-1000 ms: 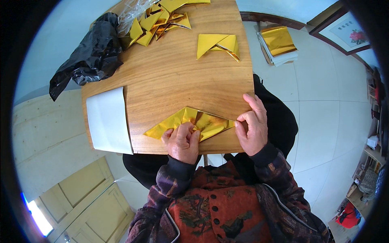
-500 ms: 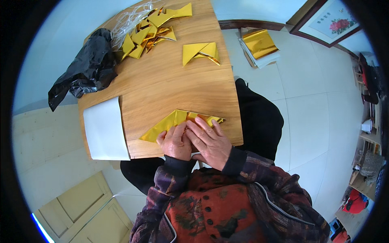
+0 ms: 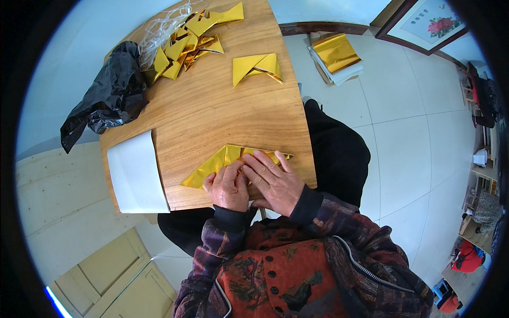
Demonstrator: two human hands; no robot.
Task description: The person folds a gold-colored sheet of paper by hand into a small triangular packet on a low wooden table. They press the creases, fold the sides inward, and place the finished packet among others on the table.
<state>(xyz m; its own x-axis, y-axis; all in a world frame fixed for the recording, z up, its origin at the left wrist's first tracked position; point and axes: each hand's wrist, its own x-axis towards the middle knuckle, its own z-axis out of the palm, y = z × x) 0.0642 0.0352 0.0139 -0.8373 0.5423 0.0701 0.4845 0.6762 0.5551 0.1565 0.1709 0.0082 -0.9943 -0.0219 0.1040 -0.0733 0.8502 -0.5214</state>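
Note:
A sheet of gold foil paper [image 3: 204, 172], folded into a long, low shape with slanting ends, lies at the table's near edge. Over its middle, my left hand [image 3: 229, 186] has its fingers bent and pressed together on the lower edge of the paper. My right hand [image 3: 275, 183] rests flat across the right part, fingers stretched out, their tips close to the left hand's. Both hands cover the lower middle of the sheet, so the fold under them is hidden. Further back on the wooden table [image 3: 212, 116] sits a single folded gold piece [image 3: 257, 69].
A white sheet [image 3: 137, 175] lies at the table's left edge. Behind it are a crumpled black plastic bag [image 3: 114, 87], a heap of folded gold pieces [image 3: 188, 45] and clear plastic strands [image 3: 159, 32]. On the floor at the right is a stack of gold foil sheets [image 3: 335, 53].
The whole view has shifted slightly. Both hands stay on the folded foil paper in nearly the same pose, and the paper's shape looks much the same.

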